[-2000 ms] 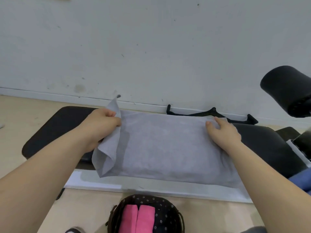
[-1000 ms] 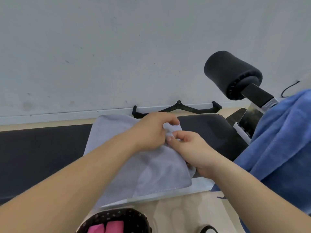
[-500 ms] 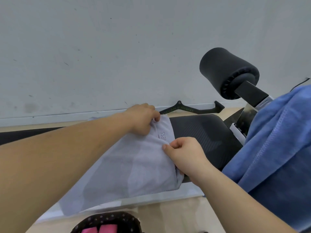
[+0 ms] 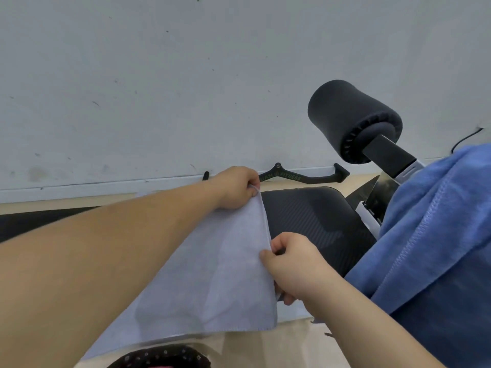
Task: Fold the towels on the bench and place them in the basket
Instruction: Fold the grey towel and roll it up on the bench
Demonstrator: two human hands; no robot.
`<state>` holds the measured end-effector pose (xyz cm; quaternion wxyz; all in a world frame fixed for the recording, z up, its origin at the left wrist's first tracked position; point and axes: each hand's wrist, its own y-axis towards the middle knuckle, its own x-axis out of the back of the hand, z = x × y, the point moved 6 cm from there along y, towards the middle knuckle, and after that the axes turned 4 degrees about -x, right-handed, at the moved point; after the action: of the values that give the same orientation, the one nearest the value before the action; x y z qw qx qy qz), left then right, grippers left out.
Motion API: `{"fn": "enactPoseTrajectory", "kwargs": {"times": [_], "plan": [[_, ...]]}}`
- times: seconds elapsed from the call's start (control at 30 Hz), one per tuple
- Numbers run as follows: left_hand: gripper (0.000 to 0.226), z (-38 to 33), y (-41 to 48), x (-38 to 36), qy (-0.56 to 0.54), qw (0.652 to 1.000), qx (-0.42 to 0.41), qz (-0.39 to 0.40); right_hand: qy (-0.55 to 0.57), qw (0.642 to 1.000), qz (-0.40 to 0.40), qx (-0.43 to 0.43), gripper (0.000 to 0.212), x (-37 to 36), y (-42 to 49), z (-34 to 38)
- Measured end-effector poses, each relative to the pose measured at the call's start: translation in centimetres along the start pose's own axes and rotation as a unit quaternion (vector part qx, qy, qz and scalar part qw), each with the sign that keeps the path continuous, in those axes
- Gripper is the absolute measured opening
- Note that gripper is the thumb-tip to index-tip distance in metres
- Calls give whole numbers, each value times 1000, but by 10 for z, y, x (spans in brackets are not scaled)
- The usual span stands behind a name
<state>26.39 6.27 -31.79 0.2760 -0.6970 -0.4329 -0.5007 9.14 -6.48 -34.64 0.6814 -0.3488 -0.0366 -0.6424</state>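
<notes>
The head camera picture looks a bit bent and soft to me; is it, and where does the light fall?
Head view: wide-angle bending curves the wall's baseboard; soft, even light, no glare; faint shadows mottle the grey towel pinched by the left hand and right hand; the near forearm and the basket look slightly soft.

A scuffed, pale grey wall fills the view beyond the hands, meeting a light wooden floor at a white baseboard. A black handle bar lies against it, right of the hands.
</notes>
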Motion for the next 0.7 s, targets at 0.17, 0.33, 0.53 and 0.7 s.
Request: {"fn": "enactPoseTrajectory", "kwargs": {"times": [0.17, 0.33, 0.53, 0.7], "plan": [[18, 11, 6, -15, -34, 998, 40, -18, -22, 1000, 13, -14, 18, 9, -8, -4], [15, 11, 4, -15, -20, 998, 54, -28, -42, 999, 3, -11, 14, 16, -12, -12], [47, 12, -7, -3, 32, 992, 109, -59, -103, 994, -27, 4, 12, 22, -9, -18], [42, 20, -42, 14, 20, 994, 100, -50, -182, 975, -107, 72, 11, 32, -11, -1]]}}
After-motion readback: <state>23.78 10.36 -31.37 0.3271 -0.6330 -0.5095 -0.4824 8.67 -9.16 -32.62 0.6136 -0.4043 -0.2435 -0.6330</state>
